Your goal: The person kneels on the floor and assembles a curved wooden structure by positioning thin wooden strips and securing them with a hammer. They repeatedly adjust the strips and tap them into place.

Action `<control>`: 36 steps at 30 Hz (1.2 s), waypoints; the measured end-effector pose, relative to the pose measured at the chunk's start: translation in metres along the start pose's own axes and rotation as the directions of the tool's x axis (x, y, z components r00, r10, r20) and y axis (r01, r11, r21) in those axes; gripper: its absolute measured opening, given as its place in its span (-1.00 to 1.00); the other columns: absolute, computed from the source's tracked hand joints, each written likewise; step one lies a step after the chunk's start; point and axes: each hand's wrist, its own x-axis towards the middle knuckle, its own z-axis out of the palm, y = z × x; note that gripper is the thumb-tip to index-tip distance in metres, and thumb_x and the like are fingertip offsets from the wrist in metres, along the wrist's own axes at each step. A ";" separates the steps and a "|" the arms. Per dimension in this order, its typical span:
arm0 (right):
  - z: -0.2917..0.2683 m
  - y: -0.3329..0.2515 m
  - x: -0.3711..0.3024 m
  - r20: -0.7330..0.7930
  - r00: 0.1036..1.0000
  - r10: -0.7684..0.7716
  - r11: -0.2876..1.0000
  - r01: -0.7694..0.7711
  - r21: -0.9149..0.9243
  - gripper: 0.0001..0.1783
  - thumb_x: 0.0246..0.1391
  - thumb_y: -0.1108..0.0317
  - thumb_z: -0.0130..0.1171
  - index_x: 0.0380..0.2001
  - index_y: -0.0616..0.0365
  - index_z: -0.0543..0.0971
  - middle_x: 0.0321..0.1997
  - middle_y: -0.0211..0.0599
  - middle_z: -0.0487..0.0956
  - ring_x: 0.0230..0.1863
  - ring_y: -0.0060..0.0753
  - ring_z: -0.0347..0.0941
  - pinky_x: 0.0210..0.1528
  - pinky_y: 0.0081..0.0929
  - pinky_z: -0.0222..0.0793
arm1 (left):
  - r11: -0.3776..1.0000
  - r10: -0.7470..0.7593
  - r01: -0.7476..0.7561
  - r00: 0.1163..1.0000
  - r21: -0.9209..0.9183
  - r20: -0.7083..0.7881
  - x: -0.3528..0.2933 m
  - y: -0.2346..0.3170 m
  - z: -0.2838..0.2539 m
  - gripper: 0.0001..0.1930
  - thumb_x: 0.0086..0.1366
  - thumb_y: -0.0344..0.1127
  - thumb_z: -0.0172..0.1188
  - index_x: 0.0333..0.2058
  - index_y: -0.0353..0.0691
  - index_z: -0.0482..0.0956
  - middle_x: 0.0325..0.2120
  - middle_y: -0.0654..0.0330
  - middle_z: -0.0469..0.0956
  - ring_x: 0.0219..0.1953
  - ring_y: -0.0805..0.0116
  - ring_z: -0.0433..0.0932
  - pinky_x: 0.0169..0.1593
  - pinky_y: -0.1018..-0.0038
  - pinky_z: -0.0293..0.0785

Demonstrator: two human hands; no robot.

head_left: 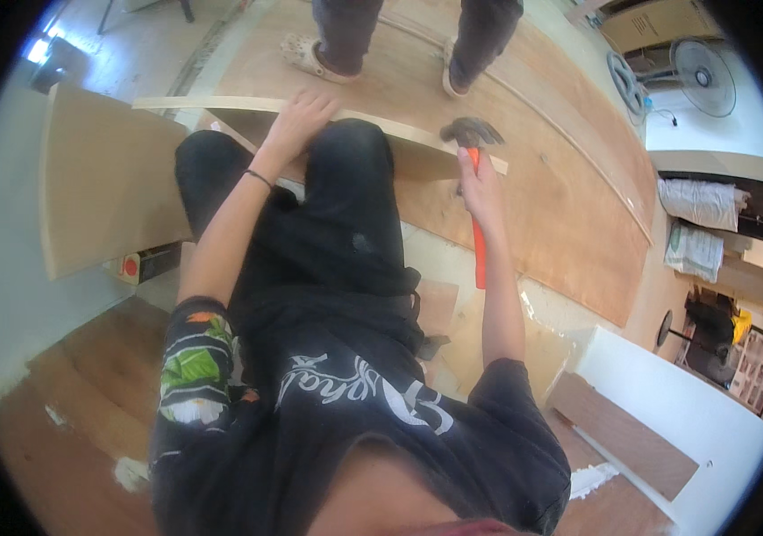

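My left hand (304, 123) holds the top edge of a pale wooden board (422, 157), which stands on edge across the front of my knees. In my right hand (480, 189) is a claw hammer (479, 255) with a bright orange handle. Its dark metal head is up, just over the right end of the board. My fingers wrap round the handle close below the head. A second pale panel (118, 179) stands upright at the left, by the board's left end; the joint between them cannot be made out.
Another person's legs (343, 36) in dark trousers and light clogs stand just beyond the board. A large plywood sheet (569, 214) covers the floor at the right, with a long thin strip (578, 147) on it. A fan (701, 79) and wrapped bundles (699, 204) lie farther right.
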 end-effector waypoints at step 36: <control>0.025 -0.027 -0.025 -0.128 0.981 -0.149 0.987 0.154 0.036 -0.52 0.34 -0.03 -0.06 -0.15 0.26 0.44 -0.41 -0.29 0.47 -0.34 -0.48 0.42 -0.23 -0.46 0.35 | 0.964 -0.267 0.260 0.938 -0.063 -0.221 -0.003 0.016 0.009 -0.22 0.11 0.14 0.22 0.23 -0.18 0.31 0.21 0.08 0.32 0.35 0.14 0.19 0.38 0.08 0.09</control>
